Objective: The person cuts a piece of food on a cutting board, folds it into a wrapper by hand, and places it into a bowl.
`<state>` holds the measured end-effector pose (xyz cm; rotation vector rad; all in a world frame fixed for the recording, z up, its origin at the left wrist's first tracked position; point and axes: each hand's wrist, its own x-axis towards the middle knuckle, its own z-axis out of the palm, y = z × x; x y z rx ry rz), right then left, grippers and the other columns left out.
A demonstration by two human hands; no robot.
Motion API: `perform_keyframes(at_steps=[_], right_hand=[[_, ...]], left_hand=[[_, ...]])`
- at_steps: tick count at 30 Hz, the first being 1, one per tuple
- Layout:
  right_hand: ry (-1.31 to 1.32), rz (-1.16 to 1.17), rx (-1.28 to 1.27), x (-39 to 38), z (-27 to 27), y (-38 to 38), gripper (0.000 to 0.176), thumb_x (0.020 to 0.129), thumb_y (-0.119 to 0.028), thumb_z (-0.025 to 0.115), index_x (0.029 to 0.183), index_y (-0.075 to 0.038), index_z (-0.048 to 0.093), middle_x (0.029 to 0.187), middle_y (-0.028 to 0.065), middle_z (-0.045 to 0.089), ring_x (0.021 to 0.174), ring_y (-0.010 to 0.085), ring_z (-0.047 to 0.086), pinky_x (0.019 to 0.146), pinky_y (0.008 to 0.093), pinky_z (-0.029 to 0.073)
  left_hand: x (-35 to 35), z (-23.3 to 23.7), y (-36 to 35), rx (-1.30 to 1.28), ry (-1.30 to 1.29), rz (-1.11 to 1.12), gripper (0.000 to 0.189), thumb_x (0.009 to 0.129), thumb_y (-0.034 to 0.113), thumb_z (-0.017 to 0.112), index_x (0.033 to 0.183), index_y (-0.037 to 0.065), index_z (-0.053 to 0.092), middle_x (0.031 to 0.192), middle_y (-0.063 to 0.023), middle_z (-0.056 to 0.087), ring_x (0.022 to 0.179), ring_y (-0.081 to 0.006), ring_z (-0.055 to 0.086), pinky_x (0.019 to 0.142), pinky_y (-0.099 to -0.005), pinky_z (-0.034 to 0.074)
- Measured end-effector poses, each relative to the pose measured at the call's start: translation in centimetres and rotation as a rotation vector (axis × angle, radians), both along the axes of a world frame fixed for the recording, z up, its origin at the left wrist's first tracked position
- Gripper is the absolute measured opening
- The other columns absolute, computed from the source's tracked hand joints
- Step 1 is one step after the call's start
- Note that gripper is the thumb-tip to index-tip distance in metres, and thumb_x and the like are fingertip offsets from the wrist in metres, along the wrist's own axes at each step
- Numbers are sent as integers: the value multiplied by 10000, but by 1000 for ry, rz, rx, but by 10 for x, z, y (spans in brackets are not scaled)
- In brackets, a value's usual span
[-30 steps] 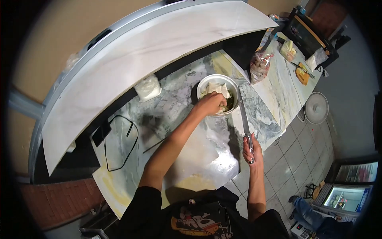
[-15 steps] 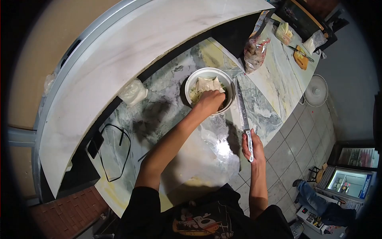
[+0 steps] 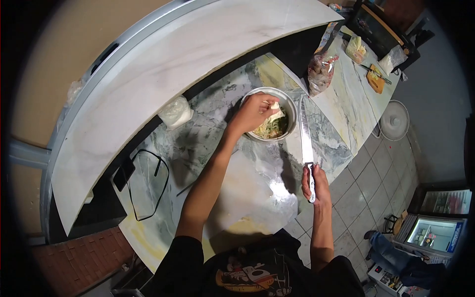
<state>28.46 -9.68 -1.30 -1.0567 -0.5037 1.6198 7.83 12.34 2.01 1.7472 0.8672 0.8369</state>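
A white pot [image 3: 294, 105] stands on the marbled counter with chopped green and pale yellow shreds [image 3: 271, 127] in it. My left hand [image 3: 255, 114] is closed over the pot's left side, fingers pinching a pale, thin, crumpled piece [image 3: 275, 115]; its kind I cannot tell. Part of the pot's rim is hidden behind this hand. To the right, my right hand [image 3: 316, 184] is wrapped round the dark handle of a long knife [image 3: 307, 133]. Its blade points away from me, beside the pot's right side.
A white plastic bag [image 3: 176, 112] lies left of the pot, and a black strap [image 3: 167, 180] nearer me. Far right are a clear printed bag [image 3: 320, 74], an orange cutting board [image 3: 376, 83] and a round lid [image 3: 394, 120]. Another person's legs [image 3: 388, 252] show at lower right.
My left hand has moved to the pot's left and lifted the pale piece, which lay flat over the shreds. More greens show now. My right hand keeps the knife in much the same place.
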Motion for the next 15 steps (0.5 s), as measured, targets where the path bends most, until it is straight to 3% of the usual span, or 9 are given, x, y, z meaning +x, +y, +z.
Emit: perform_keyframes(at_steps=[1, 6, 8, 10, 12, 15], right_hand=[[29, 19, 49, -1, -2, 2, 403, 999, -404, 434, 870, -30, 511, 493, 82, 494, 297, 129, 386, 277, 249, 319], [10, 67, 45, -16, -5, 9, 344, 1006, -338, 447, 853, -37, 513, 536, 72, 521, 327, 128, 426, 300, 254, 348], [-276, 115, 7, -23, -3, 11, 314, 1004, -297, 462, 839, -36, 518, 549, 56, 532, 333, 120, 439, 300, 254, 344], [-294, 127, 24, -30, -1, 10, 288, 988, -264, 508, 822, -30, 529, 559, 34, 535, 362, 102, 454, 328, 248, 351], [-654, 82, 100, -36, -5, 11, 282, 966, -254, 558, 800, -27, 540, 560, 18, 524, 400, 85, 464, 364, 244, 359], [-759, 61, 175, -47, -13, 10, 279, 941, -219, 607, 743, -36, 536, 553, -1, 516, 440, 68, 474, 409, 239, 365]], left_hand=[[-4, 7, 1, -86, -72, -13, 295, 869, 85, 670, 1153, 11, 638, 1084, -92, 643, 944, -186, 644, 809, -293, 523], [-18, 19, -6, -221, -315, 37, 320, 925, 117, 619, 1218, -9, 591, 1131, -89, 614, 989, -153, 619, 855, -279, 514], [-20, 15, -11, -376, -552, 134, 342, 959, 144, 570, 1259, -19, 552, 1123, -95, 608, 1068, -152, 584, 896, -286, 493], [-28, 17, -26, -339, -550, 153, 367, 991, 180, 510, 1298, -21, 509, 1103, -91, 604, 1075, -152, 570, 924, -304, 480], [-40, 19, -45, -596, -731, 104, 375, 1002, 201, 484, 1312, -10, 494, 1097, -90, 602, 1001, -154, 589, 904, -321, 499], [-55, 13, -77, -653, -821, 104, 366, 1010, 228, 459, 1309, 18, 480, 1095, -87, 595, 923, -129, 587, 842, -294, 524]])
